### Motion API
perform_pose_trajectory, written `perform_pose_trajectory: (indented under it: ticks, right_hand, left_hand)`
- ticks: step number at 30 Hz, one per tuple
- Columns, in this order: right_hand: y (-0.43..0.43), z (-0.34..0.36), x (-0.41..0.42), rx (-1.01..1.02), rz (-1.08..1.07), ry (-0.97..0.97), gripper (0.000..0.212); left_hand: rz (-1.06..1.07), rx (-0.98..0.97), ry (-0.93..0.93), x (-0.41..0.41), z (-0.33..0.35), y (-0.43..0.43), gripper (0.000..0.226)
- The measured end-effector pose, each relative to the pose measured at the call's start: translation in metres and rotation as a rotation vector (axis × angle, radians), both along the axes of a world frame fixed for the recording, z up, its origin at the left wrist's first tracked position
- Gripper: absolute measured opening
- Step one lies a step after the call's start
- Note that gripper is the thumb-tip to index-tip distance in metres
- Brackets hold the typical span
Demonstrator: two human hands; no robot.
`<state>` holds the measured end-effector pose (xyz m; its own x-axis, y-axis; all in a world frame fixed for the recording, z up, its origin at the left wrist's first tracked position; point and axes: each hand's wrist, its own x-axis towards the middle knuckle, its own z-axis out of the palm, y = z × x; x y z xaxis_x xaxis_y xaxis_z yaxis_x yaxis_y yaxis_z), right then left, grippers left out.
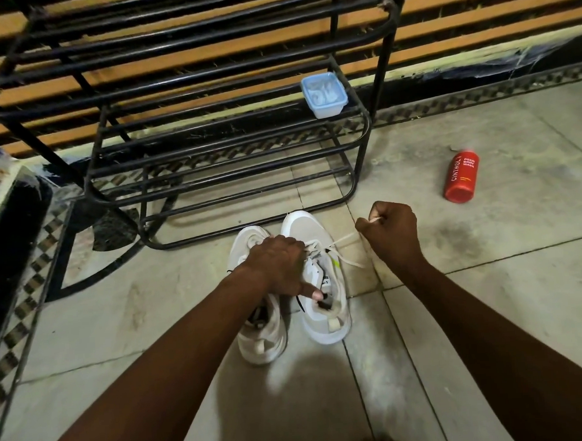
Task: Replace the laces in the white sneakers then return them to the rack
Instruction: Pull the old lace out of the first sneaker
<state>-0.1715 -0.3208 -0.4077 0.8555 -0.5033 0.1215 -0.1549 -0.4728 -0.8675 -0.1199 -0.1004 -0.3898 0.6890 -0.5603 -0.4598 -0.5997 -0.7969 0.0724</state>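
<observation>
— White lace (346, 239): how does the right hand (390, 235) have it?
— Closed in a fist round the lace end, out to the right of the shoes. The strand runs taut from the fist to the eyelets of the right shoe (312, 226). A second strand lies slack on the floor (489, 294) beside that shoe.
— And the left hand (278, 264)?
— Laid over the right shoe's lacing, fingers bent down over it, one digit stretched back to the tongue. It seems to grip and pin the shoe; the fingertips are hidden.
— How to pull well?
— I'd judge the lace is being drawn through or out of an eyelet. Pull steadily along the eyelet's line, not upward, with the left hand bearing down so the shoe can't slide or twist. Even the two ends before the next row.
— Which way do the shoes lie?
— Both are on the floor, side by side and touching, just in front of the rack (247, 185). Toes point away towards the rack, heels towards the person. Their long axes run near to far, roughly parallel, toes leaning slightly right. The right shoe sits a little further forward than the left shoe (262, 343).
— Anything else?
— A blue tub (324, 95) on a rack shelf, and a red bottle (460, 177) lying on the floor well to the right.
</observation>
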Motion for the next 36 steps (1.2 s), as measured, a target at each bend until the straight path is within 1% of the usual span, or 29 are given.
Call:
perform_pose_trajectory:
  ticks: [2, 3, 5, 6, 7, 8, 10, 12, 14, 16, 18, 20, 22, 24, 28, 30, 33, 35, 36]
  right_hand:
    - [0.007, -0.007, 0.001, 0.086, -0.08, 0.006, 0.038]
    - [0.01, -0.011, 0.002, 0.163, -0.116, -0.01, 0.039]
    - [0.006, -0.014, 0.002, 0.318, -0.238, -0.085, 0.038]
    - [-0.002, -0.013, 0.002, 0.347, -0.308, -0.119, 0.035]
    - [-0.013, -0.013, 0.002, 0.32, -0.355, -0.129, 0.03]
    - [-0.025, -0.013, 0.001, 0.23, -0.366, -0.101, 0.024]
    - [-0.047, -0.016, -0.004, 0.063, -0.277, 0.016, 0.018]
    - [-0.05, -0.02, -0.013, 0.072, -0.141, 0.116, 0.021]
    - [-0.042, -0.028, -0.023, 0.061, -0.017, 0.155, 0.019]
    - [-0.029, -0.034, -0.032, 0.064, 0.078, 0.155, 0.019]
    - [-0.012, -0.036, -0.041, 0.069, 0.147, 0.11, 0.029]
    - [0.005, -0.038, -0.05, -0.075, 0.204, 0.036, 0.03]
    - [0.023, -0.035, -0.056, -0.244, 0.215, -0.03, 0.022]
    - [0.034, -0.03, -0.058, -0.327, 0.242, -0.051, 0.017]
    - [0.042, -0.032, -0.052, -0.492, 0.46, 0.056, 0.035]
    - [0.044, -0.037, -0.051, -0.439, 0.542, 0.072, 0.041]
    - [0.05, -0.047, -0.059, -0.322, 0.503, 0.038, 0.045]
    - [0.056, -0.051, -0.067, -0.283, 0.467, 0.017, 0.045]
    - [0.058, -0.051, -0.07, -0.271, 0.457, 0.017, 0.046]
  left_hand:
    - [0.003, -0.004, 0.002, -0.001, 0.001, 0.001, 0.107]
    - [0.006, -0.008, 0.005, -0.002, 0.001, 0.002, 0.107]
    - [0.018, -0.017, 0.024, -0.003, 0.001, 0.005, 0.109]
    - [0.026, -0.026, 0.034, -0.003, 0.0, 0.006, 0.109]
    - [0.034, -0.036, 0.038, -0.003, -0.001, 0.007, 0.11]
    - [0.038, -0.046, 0.038, -0.003, -0.003, 0.008, 0.11]
    - [0.038, -0.068, 0.042, -0.002, -0.004, 0.008, 0.11]
    - [0.058, -0.098, 0.065, 0.001, -0.005, 0.009, 0.109]
    - [0.095, -0.117, 0.106, 0.004, -0.003, 0.011, 0.102]
    - [0.144, -0.162, 0.127, 0.007, -0.001, 0.009, 0.076]
    - [0.15, -0.191, 0.072, 0.008, -0.001, 0.001, 0.053]
    - [0.114, -0.188, -0.064, 0.006, -0.001, -0.007, 0.036]
    - [0.067, -0.211, -0.188, 0.005, -0.003, -0.013, 0.024]
    - [0.029, -0.227, -0.236, 0.004, -0.008, -0.018, 0.022]
    - [-0.035, -0.175, -0.256, 0.009, -0.019, -0.025, 0.023]
    - [-0.097, -0.132, -0.264, 0.013, -0.023, -0.028, 0.026]
    - [-0.191, -0.071, -0.323, 0.015, -0.031, -0.032, 0.028]
    - [-0.176, -0.092, -0.33, 0.016, -0.036, -0.031, 0.029]
    - [-0.126, -0.125, -0.321, 0.018, -0.037, -0.029, 0.028]
